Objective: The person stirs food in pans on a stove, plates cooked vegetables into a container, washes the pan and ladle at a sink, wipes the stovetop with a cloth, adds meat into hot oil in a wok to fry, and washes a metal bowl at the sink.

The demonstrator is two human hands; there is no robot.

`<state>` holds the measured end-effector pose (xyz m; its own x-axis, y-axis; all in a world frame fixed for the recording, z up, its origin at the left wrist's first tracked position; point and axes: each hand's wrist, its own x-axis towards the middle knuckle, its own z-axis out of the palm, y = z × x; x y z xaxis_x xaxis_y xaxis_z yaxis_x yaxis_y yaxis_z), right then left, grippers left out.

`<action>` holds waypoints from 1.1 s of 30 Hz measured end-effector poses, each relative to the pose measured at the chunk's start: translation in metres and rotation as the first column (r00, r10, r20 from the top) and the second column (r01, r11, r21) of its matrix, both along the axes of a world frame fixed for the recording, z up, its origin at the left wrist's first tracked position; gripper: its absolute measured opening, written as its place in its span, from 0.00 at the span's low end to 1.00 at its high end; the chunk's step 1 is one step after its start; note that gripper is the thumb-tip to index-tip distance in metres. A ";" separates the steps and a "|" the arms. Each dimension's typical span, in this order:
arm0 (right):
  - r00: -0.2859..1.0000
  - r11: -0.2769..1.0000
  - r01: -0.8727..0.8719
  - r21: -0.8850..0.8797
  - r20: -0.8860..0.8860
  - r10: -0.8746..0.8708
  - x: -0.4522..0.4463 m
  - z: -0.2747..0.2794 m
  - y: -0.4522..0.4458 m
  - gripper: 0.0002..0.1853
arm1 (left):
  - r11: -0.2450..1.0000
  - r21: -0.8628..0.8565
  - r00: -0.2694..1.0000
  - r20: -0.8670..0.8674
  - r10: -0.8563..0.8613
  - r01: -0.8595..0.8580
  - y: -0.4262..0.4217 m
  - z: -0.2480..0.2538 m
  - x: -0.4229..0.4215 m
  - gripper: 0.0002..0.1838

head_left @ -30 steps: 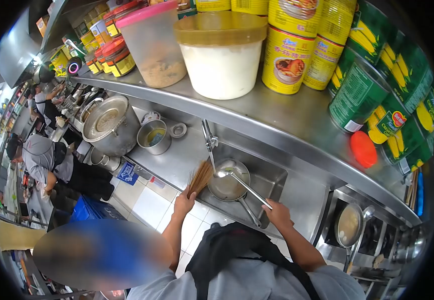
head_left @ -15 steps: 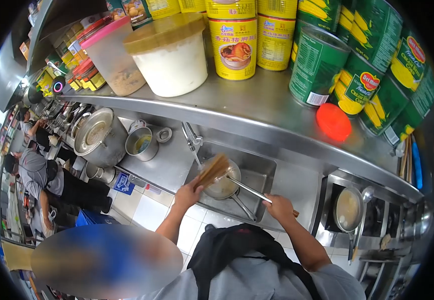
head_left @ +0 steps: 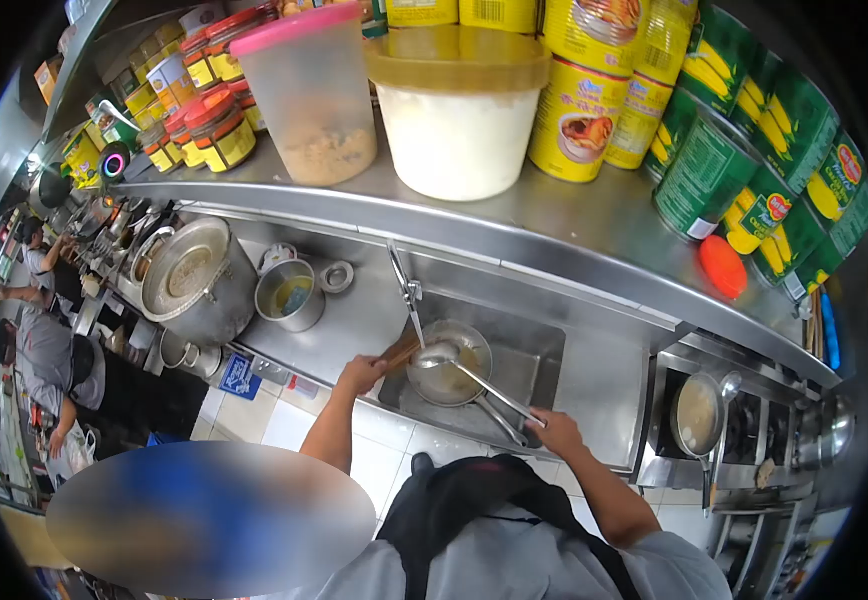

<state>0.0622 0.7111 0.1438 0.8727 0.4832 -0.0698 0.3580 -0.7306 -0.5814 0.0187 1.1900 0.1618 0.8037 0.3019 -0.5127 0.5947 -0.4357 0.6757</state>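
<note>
A wok (head_left: 466, 380) sits in the metal sink (head_left: 536, 345) beneath the tap (head_left: 406, 288), its handle pointing toward me. My left hand (head_left: 362, 375) is closed round a bamboo wok brush (head_left: 401, 354) at the wok's left edge. In my right hand (head_left: 556, 433) is the end of a long-handled ladle (head_left: 494, 388). The ladle's bowl (head_left: 438, 354) is over the wok, in line with the tap's spout. Some cloudy liquid shows in the wok, and the brush's far end is partly hidden.
Left of the sink stand a large lidded pot (head_left: 199, 275) and a smaller pot (head_left: 288, 296). A pan (head_left: 697, 415) with pale liquid is on the stove at right. Tins (head_left: 706, 172) and tubs (head_left: 459, 125) line the shelf above. Co-workers (head_left: 54, 350) stand at far left.
The brush has moved from over the wok to its left side, lower down. The ladle's bowl now shows above the wok. My view has turned toward the left.
</note>
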 end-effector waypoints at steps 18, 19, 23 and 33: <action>-0.206 0.520 0.851 0.074 -0.863 0.462 -0.049 0.055 0.065 0.15 | 0.633 0.681 0.848 0.032 -0.528 0.369 -0.054 -0.021 -0.016 0.32; -0.273 0.481 0.873 0.073 -0.746 0.608 -0.049 0.048 0.066 0.15 | 0.630 0.682 0.845 0.033 -0.533 0.371 -0.047 -0.033 -0.007 0.32; -0.282 0.485 0.871 0.076 -0.732 0.621 -0.052 0.029 0.073 0.14 | 0.657 0.661 0.909 -0.093 -0.407 0.362 -0.046 -0.033 0.020 0.30; 0.797 0.754 0.545 -0.366 -0.052 -0.601 -0.126 0.009 -0.035 0.27 | 0.628 0.683 0.898 -0.098 -0.429 0.374 -0.024 -0.004 0.003 0.31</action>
